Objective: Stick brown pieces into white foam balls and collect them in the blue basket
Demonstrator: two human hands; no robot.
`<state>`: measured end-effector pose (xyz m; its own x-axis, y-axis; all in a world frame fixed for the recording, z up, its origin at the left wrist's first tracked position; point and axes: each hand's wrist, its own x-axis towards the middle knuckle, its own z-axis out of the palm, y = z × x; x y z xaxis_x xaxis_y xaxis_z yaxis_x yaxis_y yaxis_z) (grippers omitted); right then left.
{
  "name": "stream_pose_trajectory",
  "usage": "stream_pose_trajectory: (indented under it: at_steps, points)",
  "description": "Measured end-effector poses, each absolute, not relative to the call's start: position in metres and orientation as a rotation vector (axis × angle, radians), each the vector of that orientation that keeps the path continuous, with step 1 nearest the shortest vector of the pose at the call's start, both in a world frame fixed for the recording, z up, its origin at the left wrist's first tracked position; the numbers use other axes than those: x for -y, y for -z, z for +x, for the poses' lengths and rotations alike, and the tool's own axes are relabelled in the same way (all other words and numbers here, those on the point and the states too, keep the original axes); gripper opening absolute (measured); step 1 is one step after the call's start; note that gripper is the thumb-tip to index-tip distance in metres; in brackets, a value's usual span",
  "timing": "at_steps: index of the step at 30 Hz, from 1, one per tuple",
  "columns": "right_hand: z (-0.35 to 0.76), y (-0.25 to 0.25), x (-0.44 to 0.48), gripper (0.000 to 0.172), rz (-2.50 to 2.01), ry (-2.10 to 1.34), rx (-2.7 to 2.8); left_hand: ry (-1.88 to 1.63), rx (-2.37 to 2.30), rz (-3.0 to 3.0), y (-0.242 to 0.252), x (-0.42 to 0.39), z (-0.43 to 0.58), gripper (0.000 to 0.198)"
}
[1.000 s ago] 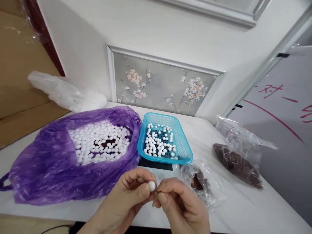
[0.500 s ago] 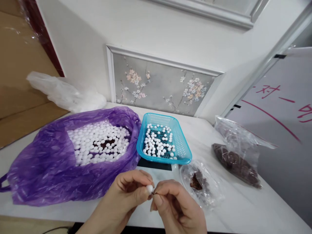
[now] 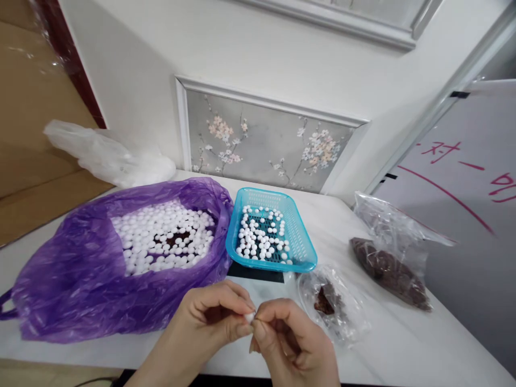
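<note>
Between the thumb and forefinger of my left hand (image 3: 213,322) is a small white ball (image 3: 249,317), mostly covered by the fingertips. My right hand (image 3: 292,336) is closed in a pinch right against the ball's right side; whatever lies in its fingertips is too small to make out. Beyond the hands stands a blue plastic basket (image 3: 304,236) with many white balls scattered over its slotted floor. To the left, a purple plastic bag (image 3: 92,290) lies spread around a large heap of white balls (image 3: 149,231), with a dark brown patch (image 3: 177,238) showing among them.
Right of my hands, a crumpled clear bag (image 3: 342,317) holds dark brown bits (image 3: 324,301). Farther right lies a fuller bag of brown material (image 3: 389,269). A white plastic bag (image 3: 116,158) is at the back left, beside cardboard (image 3: 36,107). A whiteboard (image 3: 463,215) stands right.
My left fingertips have closed farther over the white ball, so less of it shows. The right hand has shifted slightly left, still pinching beside it.
</note>
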<state>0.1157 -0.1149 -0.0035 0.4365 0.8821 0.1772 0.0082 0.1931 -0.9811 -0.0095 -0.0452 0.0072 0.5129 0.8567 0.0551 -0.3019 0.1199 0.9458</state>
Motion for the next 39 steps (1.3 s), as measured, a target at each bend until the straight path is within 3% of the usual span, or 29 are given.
stream_pose_trajectory:
  at_steps: [7,12,23,39]
  points:
    - [0.13,0.003,0.114,0.019,-0.964,-1.121,0.852,-0.888,-0.588,0.836,0.003,0.05,-0.004,0.007]
    - [0.129,0.004,0.114,0.015,-0.911,-1.107,0.802,-0.869,-0.549,0.761,0.002,0.054,-0.002,0.008]
    - [0.124,0.004,0.11,0.033,-1.037,-1.147,0.778,-0.913,-0.511,0.895,-0.008,0.056,0.0,0.006]
    - [0.131,0.006,0.106,0.03,-0.91,-1.302,0.768,-0.965,-0.475,0.895,-0.001,0.058,0.0,0.005]
